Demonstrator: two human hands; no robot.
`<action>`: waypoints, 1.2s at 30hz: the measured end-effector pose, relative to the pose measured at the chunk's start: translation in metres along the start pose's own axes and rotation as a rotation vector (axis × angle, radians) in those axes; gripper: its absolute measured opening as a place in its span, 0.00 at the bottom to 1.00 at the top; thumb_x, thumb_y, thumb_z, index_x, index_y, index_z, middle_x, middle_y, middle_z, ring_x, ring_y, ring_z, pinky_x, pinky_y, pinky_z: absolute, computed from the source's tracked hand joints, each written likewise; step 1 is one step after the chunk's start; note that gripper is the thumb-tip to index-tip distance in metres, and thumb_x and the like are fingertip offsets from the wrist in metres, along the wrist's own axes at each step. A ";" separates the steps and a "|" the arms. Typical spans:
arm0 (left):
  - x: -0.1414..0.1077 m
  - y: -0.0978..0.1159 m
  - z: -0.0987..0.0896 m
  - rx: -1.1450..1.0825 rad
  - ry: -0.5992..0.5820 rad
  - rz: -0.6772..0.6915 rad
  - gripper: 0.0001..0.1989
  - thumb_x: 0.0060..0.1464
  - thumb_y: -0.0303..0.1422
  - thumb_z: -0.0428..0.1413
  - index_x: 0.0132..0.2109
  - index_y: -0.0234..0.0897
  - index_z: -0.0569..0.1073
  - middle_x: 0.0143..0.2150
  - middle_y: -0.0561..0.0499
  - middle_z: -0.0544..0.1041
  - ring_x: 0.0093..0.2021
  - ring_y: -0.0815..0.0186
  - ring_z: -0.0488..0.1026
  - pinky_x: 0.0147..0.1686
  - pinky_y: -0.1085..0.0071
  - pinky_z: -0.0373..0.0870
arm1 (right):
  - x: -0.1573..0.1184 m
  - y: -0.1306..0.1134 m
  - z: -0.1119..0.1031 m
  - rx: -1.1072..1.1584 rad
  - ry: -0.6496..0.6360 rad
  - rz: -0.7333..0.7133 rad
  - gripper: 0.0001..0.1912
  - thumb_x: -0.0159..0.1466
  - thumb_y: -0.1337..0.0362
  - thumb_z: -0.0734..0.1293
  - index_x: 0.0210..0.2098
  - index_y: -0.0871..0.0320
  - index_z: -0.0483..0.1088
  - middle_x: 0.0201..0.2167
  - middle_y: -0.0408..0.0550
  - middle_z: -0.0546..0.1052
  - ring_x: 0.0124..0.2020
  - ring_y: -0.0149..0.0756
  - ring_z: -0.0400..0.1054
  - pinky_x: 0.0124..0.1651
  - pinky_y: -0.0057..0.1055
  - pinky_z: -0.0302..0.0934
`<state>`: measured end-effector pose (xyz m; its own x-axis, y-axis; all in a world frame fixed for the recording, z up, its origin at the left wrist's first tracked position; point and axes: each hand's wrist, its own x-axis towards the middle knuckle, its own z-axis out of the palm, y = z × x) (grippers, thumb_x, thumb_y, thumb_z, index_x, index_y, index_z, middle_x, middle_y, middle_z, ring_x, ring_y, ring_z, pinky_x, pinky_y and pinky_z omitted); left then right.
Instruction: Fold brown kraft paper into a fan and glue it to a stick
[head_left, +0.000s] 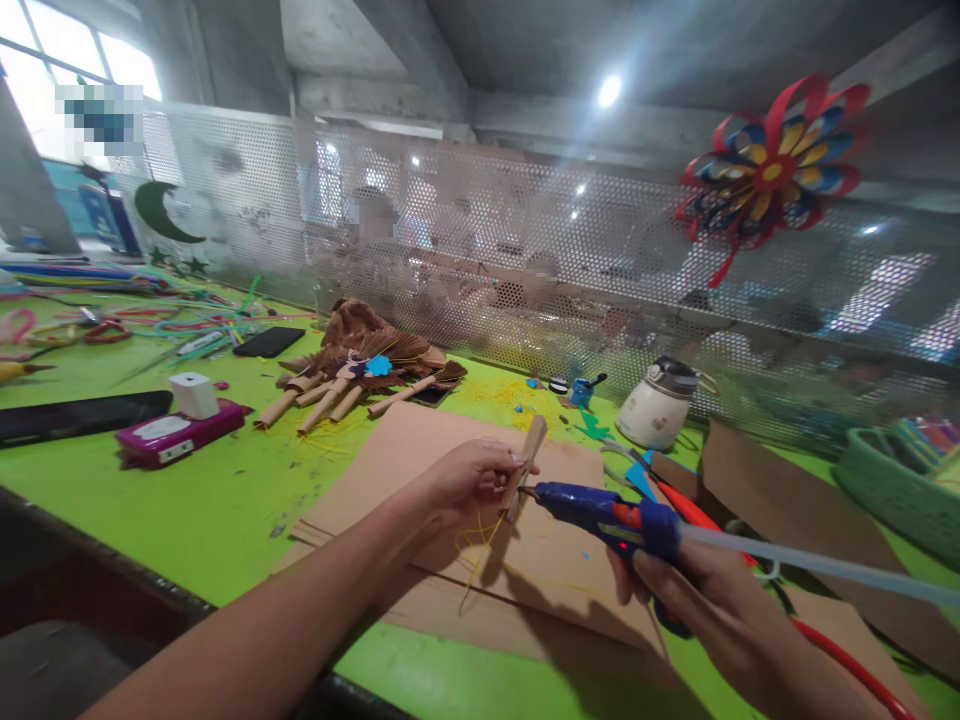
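Note:
My left hand (471, 478) pinches a narrow folded strip of brown paper (531, 450), held tilted above a stack of brown paper sheets (420, 435). Thin yellow string (480, 545) trails below the strip. In my right hand (697, 590) is a blue hot glue gun (600, 510), its red light lit and a long translucent glue stick (810, 555) sticking out behind. The gun's nozzle is at the strip, close to my left fingers; whether it touches, I cannot tell.
Rolled brown paper pieces (337, 395) lie at back left. A purple power strip (180, 435) and phones (270, 342) are on the left. A white flask (660, 405), red-handled scissors (690, 505) and a green basket (900, 490) stand or lie right. A perforated panel (480, 230) runs behind.

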<state>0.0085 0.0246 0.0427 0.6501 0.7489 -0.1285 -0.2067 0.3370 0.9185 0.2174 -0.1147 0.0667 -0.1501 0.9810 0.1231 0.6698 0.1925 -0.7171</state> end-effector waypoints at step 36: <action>0.003 -0.004 -0.005 0.059 -0.053 0.023 0.12 0.42 0.33 0.59 0.33 0.28 0.76 0.22 0.55 0.63 0.20 0.78 0.55 0.21 0.78 0.50 | -0.001 0.003 -0.005 -0.052 -0.076 -0.019 0.23 0.64 0.50 0.53 0.26 0.59 0.67 0.22 0.44 0.65 0.24 0.30 0.57 0.26 0.26 0.52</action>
<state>0.0076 0.0282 0.0373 0.6842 0.7239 -0.0888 -0.1790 0.2847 0.9417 0.2228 -0.1153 0.0680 -0.2165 0.9728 0.0829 0.7027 0.2142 -0.6785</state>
